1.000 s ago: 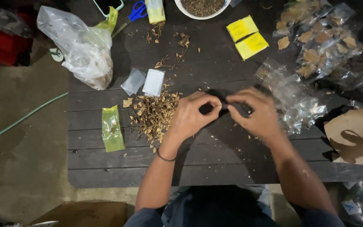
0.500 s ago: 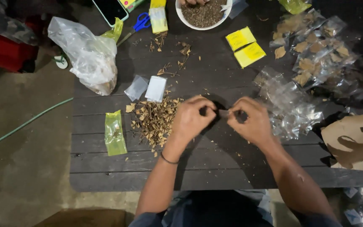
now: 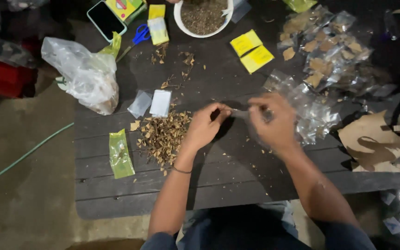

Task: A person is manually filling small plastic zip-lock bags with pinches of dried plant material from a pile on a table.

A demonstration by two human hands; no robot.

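My left hand [image 3: 207, 124] and my right hand [image 3: 270, 121] meet over the middle of a dark slatted table [image 3: 237, 185]. Between their fingertips they pinch a small clear plastic packet [image 3: 241, 113]. A pile of dry brown chips [image 3: 163, 134] lies just left of my left hand. Right of my right hand lies a heap of empty clear packets [image 3: 313, 113]. What the held packet contains cannot be made out.
A white bowl of dark bits [image 3: 203, 16], yellow packets [image 3: 251, 51], blue scissors [image 3: 137, 36] and a phone [image 3: 106, 18] sit at the far side. A clear bag [image 3: 86, 78] lies left, a green packet [image 3: 120, 155] near it. Filled packets [image 3: 332, 51] and torn cardboard [image 3: 385, 141] are right.
Both hands have stayed pinched on the small packet and drifted slightly up the table. The view tilted, bringing the bowl, phone and scissors fully into sight.
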